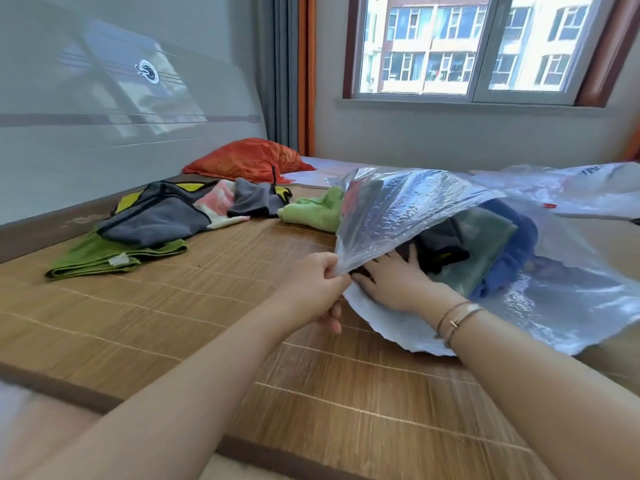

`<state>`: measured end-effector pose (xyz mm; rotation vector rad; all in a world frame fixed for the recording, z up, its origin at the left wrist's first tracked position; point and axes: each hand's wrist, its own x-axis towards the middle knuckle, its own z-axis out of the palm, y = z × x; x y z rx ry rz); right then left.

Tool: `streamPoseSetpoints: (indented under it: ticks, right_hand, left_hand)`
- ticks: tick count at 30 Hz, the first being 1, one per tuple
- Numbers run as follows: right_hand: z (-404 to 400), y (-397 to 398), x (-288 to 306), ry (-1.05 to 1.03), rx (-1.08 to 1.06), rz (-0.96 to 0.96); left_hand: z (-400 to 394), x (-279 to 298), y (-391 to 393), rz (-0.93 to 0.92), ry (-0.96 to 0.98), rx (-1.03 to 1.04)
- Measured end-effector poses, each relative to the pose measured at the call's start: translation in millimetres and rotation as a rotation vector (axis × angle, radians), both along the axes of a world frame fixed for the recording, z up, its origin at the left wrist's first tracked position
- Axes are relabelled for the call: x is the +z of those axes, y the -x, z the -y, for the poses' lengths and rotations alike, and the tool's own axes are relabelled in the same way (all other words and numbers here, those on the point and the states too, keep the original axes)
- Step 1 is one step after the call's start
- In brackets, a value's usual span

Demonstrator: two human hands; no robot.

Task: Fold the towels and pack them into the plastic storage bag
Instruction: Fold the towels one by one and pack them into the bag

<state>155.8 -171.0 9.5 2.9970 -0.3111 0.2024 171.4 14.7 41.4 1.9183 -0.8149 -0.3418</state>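
Pinching bag [415, 216] rim, left hand [315, 289]

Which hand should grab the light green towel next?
Probably the right hand: it lies flat inside the plastic storage bag, holding nothing. The left hand pinches the bag's edge to keep it open, though it is nearer the light green towel.

bamboo mat [242, 306] on bed | glossy headboard [104, 133] left | window [478, 46], daylight | grey curtain [277, 64]
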Motion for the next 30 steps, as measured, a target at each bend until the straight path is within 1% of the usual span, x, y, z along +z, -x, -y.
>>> streamPoseSetpoints:
  ticks: [1,2,5,8,11,13,16,21,23,25,28,30]
  right_hand:
    - [-7,12,0,-0.013,0.039,0.023]
    - [-12,26,-3,0.017,0.076,0.062]
    - [-34,64,6,0.094,0.191,0.252]
    - [-63,82,20,0.062,0.286,0.403]
    - [-104,84,33,0.067,0.331,0.491]
    - [-132,71,37,0.037,0.359,0.471]
    - [-166,33,33,-0.025,0.408,0.369]
    - [-216,-49,1,-0.317,0.404,0.189]
    - [-235,-85,-10,-0.378,0.391,0.13]
    - [-252,-122,-17,-0.419,0.396,0.129]
    - [-273,-178,-25,-0.469,0.414,0.201]
    - [-287,-212,-29,-0.498,0.434,0.208]
  left_hand:
    - [-1,0,2,-0.014,-0.001,0.022]
    - [-4,0,5,-0.02,-0.007,0.039]
    - [-19,1,9,0.01,-0.068,0.096]
    - [-52,-2,5,0.082,-0.113,0.175]
    - [-96,-11,-12,0.134,-0.164,0.302]
    - [-129,-18,-29,0.128,-0.174,0.391]
    - [-177,-27,-57,0.149,-0.159,0.5]
    - [-253,-55,-111,0.182,-0.215,0.582]
    - [-270,-66,-131,0.222,-0.175,0.626]
    - [-276,-73,-146,0.267,-0.099,0.658]
    - [-276,-83,-157,0.366,-0.017,0.688]
    - [-278,-90,-158,0.413,0.051,0.71]
